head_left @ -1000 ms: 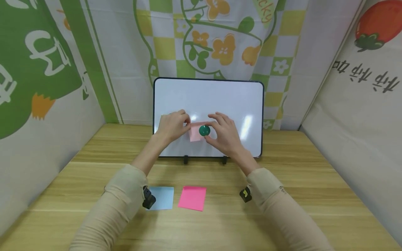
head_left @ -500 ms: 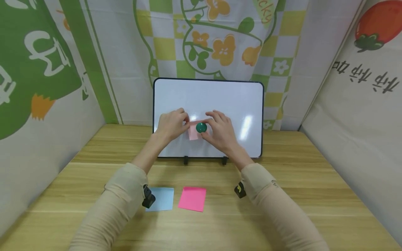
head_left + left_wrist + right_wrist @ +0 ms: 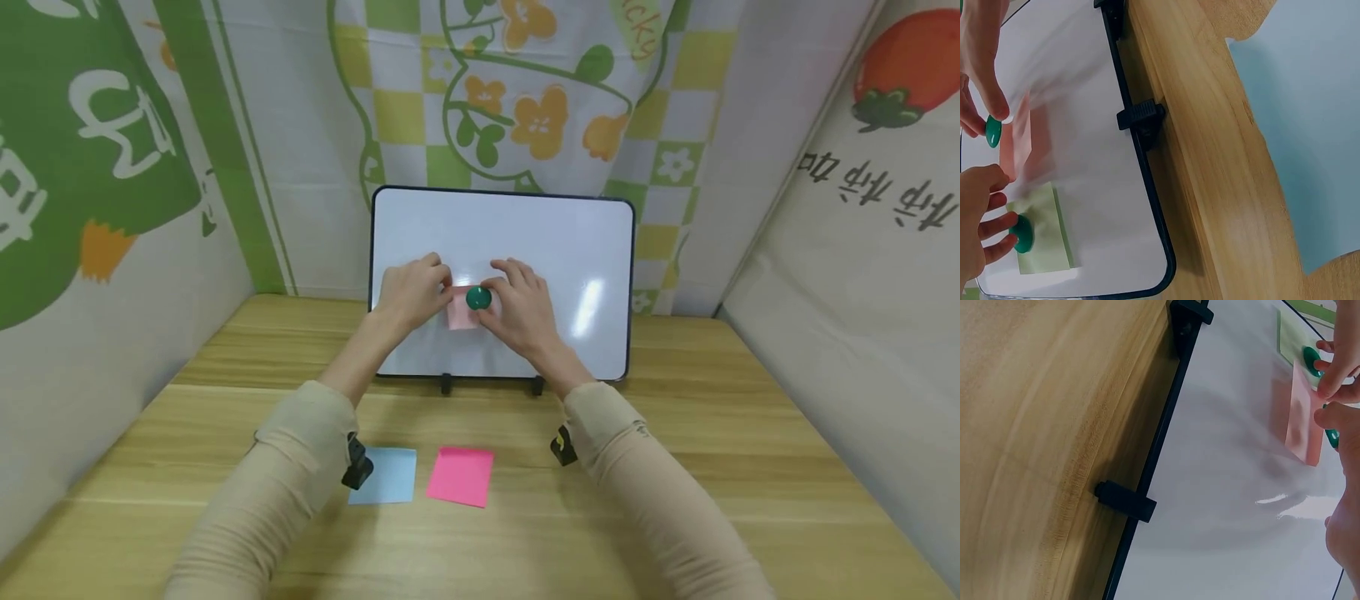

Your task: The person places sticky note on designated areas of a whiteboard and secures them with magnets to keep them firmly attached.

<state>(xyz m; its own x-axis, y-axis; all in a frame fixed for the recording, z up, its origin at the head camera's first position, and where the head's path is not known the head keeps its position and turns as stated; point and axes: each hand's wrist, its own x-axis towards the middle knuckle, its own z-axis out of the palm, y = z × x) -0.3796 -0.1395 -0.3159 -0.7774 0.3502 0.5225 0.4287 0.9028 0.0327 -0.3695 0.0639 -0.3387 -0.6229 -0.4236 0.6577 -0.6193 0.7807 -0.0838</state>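
My left hand [image 3: 412,292] pinches the upper left edge of a light pink sticky note [image 3: 459,317] in front of the whiteboard [image 3: 555,233]. Between the thumb and finger of my right hand [image 3: 525,312] is a round green magnet [image 3: 478,297], overlapping the note's upper part in the head view. From the left wrist, the pink note's lower part stands out from the board. A light green sticky note [image 3: 1050,244] lies on the board behind my left hand, with a second green magnet [image 3: 1023,234] on it; the hand hides both in the head view.
The whiteboard leans upright on a stand with two black clips [image 3: 446,383]. Nearer on the wooden table [image 3: 720,467] lie a blue sticky note [image 3: 393,475], partly behind the left wrist's camera, and a bright pink sticky note [image 3: 461,477]. Printed curtains [image 3: 397,117] hang behind.
My right hand has moved a little left and up with the green magnet, over the light pink note. The left hand has stayed nearly still, holding the note's edge.
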